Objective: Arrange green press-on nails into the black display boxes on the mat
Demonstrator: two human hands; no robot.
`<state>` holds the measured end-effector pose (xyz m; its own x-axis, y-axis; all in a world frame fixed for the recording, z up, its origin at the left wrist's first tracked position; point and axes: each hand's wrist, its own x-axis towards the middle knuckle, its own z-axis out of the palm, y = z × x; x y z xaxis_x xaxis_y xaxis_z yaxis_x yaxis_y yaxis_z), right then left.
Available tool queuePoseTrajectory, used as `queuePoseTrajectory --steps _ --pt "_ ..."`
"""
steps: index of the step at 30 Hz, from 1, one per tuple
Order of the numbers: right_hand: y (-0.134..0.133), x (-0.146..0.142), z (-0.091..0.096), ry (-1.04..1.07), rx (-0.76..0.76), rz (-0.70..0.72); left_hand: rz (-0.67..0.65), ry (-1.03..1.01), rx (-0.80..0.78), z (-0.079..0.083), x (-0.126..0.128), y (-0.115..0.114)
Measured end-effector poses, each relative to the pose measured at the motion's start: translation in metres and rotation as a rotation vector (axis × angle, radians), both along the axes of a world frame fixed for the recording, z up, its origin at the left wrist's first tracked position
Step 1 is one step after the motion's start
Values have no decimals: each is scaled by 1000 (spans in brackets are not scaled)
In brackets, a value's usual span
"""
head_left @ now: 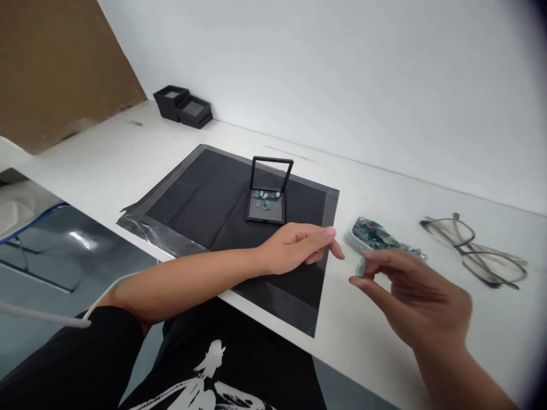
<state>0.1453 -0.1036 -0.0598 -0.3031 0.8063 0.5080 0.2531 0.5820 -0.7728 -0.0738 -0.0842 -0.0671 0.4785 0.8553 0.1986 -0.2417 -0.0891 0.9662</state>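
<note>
My right hand [421, 296] hovers over the white table, its thumb and fingers pinched on a small pale green stone [361, 266]. Just behind it lies a clear bag of green stones [376, 234]. My left hand [299, 246] rests on the black mat [200, 199], fingers together and pointing right, nothing in it. A small black display box [265, 210] stands open on the mat with several green stones [265, 198] lying inside; its framed lid [272, 173] is raised upright.
Folded eyeglasses [474, 250] lie at the right of the table. Two black boxes [183, 105] sit at the far back left by the wall. A brown board [55, 62] leans at the left. The table's front edge [342, 359] runs diagonally above my lap.
</note>
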Motion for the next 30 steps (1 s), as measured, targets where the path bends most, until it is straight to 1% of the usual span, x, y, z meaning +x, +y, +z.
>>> queuePoseTrajectory --steps 3,6,7,9,11,13,16,19,21,25,30 --pt "1 1 1 26 -3 24 36 78 117 0 -2 -3" --pt "3 1 0 29 29 30 46 186 232 -2 -4 -4" --pt "4 1 0 24 45 37 32 213 253 -2 -4 -4" --pt "4 1 0 14 84 50 -44 226 250 -3 -4 -3" --pt "3 1 2 8 109 54 -152 186 216 -3 -3 -3" --pt "2 1 4 12 112 37 -220 126 180 -3 -2 -3" --pt "-1 0 7 34 89 20 -203 50 137 -2 -1 -4" --pt "-2 0 9 43 70 36 -204 -9 86 -1 -1 -2" --pt "-2 1 9 33 77 48 -267 -41 34 -1 -2 1" --pt "-2 1 8 2 110 35 -439 -114 -105 -4 -1 6" --pt "-2 1 7 -25 147 29 -516 -192 -242 -10 3 6"
